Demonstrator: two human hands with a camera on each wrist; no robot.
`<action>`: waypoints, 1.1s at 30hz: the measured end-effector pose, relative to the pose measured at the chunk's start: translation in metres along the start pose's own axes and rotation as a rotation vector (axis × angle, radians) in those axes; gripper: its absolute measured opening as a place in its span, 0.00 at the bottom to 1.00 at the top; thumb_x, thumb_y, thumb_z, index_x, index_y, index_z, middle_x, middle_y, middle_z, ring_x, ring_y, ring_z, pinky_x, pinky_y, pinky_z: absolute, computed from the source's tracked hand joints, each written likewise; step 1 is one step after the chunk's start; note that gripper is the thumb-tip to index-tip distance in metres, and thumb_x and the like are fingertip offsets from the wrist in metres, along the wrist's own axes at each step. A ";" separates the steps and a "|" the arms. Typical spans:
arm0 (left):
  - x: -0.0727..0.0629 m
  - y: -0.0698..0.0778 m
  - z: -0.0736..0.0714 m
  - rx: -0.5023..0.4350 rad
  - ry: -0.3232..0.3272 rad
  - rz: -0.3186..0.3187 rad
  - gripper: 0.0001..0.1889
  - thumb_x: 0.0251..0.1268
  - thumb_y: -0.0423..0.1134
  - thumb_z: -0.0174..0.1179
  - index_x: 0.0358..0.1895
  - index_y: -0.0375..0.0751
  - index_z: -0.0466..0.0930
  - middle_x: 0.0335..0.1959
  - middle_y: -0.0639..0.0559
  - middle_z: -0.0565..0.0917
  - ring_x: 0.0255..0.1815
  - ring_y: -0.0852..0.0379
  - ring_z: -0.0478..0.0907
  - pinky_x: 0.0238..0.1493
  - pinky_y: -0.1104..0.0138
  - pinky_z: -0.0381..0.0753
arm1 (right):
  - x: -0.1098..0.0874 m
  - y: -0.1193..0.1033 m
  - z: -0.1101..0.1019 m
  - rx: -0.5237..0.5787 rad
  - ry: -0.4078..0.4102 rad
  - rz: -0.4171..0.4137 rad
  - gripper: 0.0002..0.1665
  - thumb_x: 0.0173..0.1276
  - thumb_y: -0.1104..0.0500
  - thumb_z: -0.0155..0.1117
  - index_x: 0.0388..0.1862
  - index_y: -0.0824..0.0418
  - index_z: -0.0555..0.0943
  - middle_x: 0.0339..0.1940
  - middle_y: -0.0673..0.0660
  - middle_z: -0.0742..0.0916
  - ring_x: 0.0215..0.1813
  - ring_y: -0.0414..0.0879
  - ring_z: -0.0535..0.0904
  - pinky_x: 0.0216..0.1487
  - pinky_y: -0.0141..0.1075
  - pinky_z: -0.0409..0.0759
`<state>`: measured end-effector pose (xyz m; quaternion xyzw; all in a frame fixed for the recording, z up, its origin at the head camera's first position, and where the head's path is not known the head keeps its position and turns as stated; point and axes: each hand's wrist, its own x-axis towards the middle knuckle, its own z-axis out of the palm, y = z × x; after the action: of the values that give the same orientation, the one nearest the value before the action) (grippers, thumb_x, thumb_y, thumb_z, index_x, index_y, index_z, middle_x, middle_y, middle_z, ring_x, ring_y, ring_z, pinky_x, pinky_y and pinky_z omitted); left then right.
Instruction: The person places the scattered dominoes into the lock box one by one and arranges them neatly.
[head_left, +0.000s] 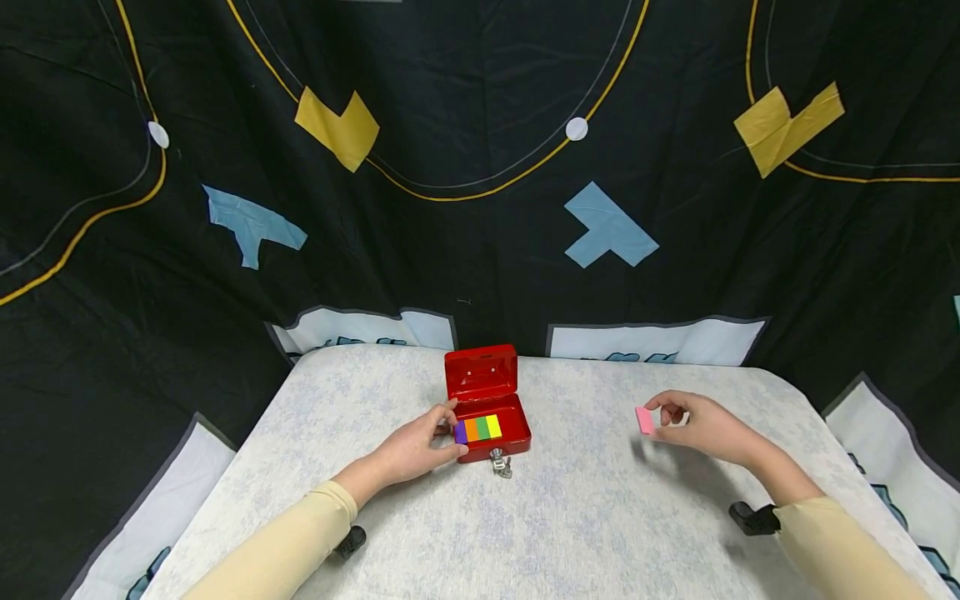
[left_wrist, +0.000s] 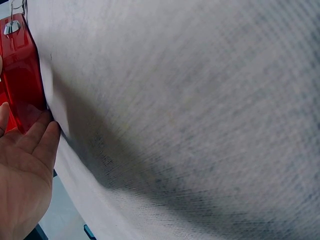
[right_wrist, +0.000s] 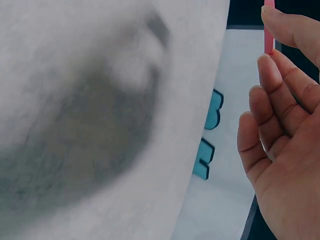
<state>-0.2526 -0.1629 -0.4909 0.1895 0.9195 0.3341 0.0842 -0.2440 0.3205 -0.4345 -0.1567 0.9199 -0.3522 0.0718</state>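
A red metal cash box [head_left: 517, 412] stands on the table with its lid raised. Inside it lies a row of purple, orange, green and yellow blocks [head_left: 482, 428]. My left hand [head_left: 416, 442] is at the box's left side, its thumb by the front left corner and its forefinger at the rim beside the purple block. In the left wrist view, the outer fingers [left_wrist: 42, 137] extend straight against the box's lower edge. Over on the right, my right hand [head_left: 693, 425] pinches a thin pink block [head_left: 644, 420] above the table, between thumb and fingertips.
A metal lock with keys [head_left: 501, 462] hangs at the box's front. The table [head_left: 585, 500] has a pale mottled cloth. Behind it hangs a black curtain [head_left: 487, 275] with yellow and blue patches. Dark wrist-camera mounts sit below both forearms.
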 end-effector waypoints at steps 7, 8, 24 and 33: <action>0.000 0.000 0.000 0.008 0.005 0.005 0.22 0.65 0.57 0.68 0.51 0.52 0.71 0.81 0.52 0.60 0.65 0.51 0.75 0.63 0.51 0.74 | 0.011 -0.010 0.007 0.016 -0.014 -0.003 0.25 0.64 0.52 0.77 0.56 0.58 0.80 0.37 0.53 0.80 0.43 0.50 0.73 0.34 0.37 0.74; 0.000 0.000 0.001 0.008 0.006 0.006 0.22 0.65 0.57 0.68 0.51 0.51 0.71 0.81 0.52 0.60 0.65 0.51 0.75 0.63 0.51 0.74 | 0.013 -0.011 0.008 0.021 -0.014 -0.003 0.25 0.64 0.52 0.77 0.55 0.58 0.80 0.37 0.53 0.80 0.44 0.50 0.73 0.34 0.37 0.74; 0.000 0.000 -0.001 -0.006 -0.001 0.010 0.22 0.66 0.57 0.68 0.51 0.50 0.70 0.81 0.51 0.60 0.65 0.51 0.76 0.64 0.50 0.74 | 0.038 -0.038 0.025 0.060 -0.047 -0.067 0.23 0.63 0.55 0.77 0.55 0.57 0.81 0.37 0.53 0.80 0.45 0.52 0.73 0.35 0.37 0.75; -0.001 0.001 -0.001 -0.002 -0.004 0.010 0.23 0.66 0.57 0.67 0.51 0.50 0.70 0.81 0.52 0.59 0.66 0.50 0.75 0.64 0.50 0.74 | 0.055 -0.056 0.039 0.056 -0.072 -0.128 0.24 0.63 0.53 0.77 0.55 0.58 0.81 0.37 0.52 0.80 0.44 0.49 0.74 0.37 0.37 0.76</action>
<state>-0.2515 -0.1632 -0.4894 0.1947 0.9180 0.3349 0.0847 -0.2730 0.2385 -0.4274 -0.2258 0.8945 -0.3760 0.0867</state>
